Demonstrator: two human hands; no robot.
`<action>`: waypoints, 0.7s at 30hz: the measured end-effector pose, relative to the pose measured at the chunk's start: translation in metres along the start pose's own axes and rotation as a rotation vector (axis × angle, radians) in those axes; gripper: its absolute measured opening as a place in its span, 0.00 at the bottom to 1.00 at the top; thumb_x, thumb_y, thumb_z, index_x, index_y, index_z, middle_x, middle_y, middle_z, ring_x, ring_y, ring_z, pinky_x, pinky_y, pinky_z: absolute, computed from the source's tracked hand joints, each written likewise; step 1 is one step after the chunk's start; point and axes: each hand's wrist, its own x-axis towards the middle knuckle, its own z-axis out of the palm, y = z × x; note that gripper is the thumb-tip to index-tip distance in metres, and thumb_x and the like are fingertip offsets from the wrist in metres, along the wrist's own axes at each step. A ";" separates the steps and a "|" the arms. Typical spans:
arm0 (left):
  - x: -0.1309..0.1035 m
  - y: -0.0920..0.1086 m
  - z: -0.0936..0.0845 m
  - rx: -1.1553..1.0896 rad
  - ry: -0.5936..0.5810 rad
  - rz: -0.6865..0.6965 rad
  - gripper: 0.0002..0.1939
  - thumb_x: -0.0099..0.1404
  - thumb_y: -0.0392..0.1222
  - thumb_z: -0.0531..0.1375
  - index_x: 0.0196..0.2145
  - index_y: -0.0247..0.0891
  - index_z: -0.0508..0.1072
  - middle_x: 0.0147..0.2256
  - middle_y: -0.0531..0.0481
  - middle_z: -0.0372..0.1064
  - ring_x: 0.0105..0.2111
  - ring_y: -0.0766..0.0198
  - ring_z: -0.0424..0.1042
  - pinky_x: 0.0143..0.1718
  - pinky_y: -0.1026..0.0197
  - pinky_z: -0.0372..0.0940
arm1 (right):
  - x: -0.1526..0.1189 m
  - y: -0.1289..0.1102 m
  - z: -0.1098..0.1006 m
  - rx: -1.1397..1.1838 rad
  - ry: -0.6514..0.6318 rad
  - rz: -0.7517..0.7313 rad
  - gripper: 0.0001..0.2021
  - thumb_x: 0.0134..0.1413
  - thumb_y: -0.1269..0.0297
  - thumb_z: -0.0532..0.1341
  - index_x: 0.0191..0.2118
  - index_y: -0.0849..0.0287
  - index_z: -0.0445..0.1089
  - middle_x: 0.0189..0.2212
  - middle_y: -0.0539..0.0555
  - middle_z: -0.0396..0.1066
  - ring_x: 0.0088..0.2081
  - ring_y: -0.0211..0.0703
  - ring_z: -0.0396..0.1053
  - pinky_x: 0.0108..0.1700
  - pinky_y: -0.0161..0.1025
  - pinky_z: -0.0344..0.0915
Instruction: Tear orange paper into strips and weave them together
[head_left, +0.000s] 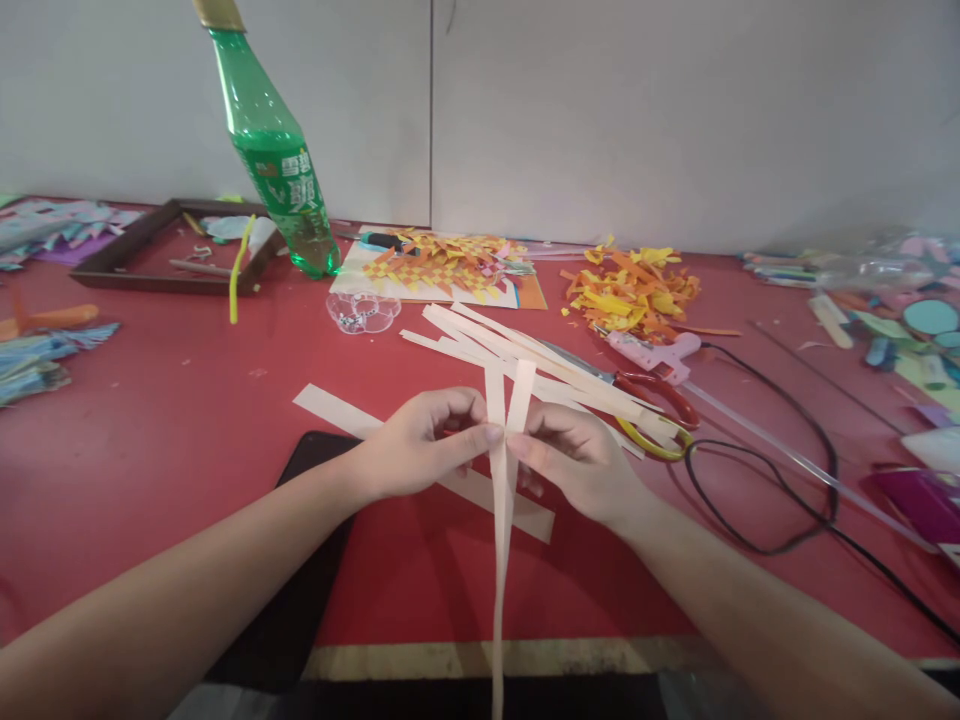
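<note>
Two cream paper strips [501,510] stand upright between my hands, spread in a V at the top and close together lower down, hanging past the table's front edge. My left hand [431,440] pinches the left strip between thumb and fingers. The right strip is pinched by my right hand [574,455], thumb in front. Beneath my hands another cream strip [330,408] lies diagonally on the red table [187,420]. Behind them is a loose pile of cream strips [480,335], with red-handled scissors [667,392] and a yellow handle [652,440] partly under it.
A black phone-like slab [277,600] lies under my left forearm. A green bottle [281,180] stands by a dark frame [150,285]. Orange and yellow scraps [637,290] lie at the back. A pink glue gun [656,355] trails a black cord [814,400] on the right.
</note>
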 end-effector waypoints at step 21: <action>-0.002 0.001 -0.002 0.097 -0.041 0.002 0.12 0.66 0.46 0.59 0.31 0.35 0.68 0.29 0.52 0.68 0.28 0.69 0.68 0.29 0.66 0.65 | 0.000 0.000 -0.001 0.027 0.018 0.049 0.14 0.57 0.55 0.63 0.28 0.60 0.69 0.18 0.48 0.68 0.19 0.33 0.64 0.22 0.33 0.63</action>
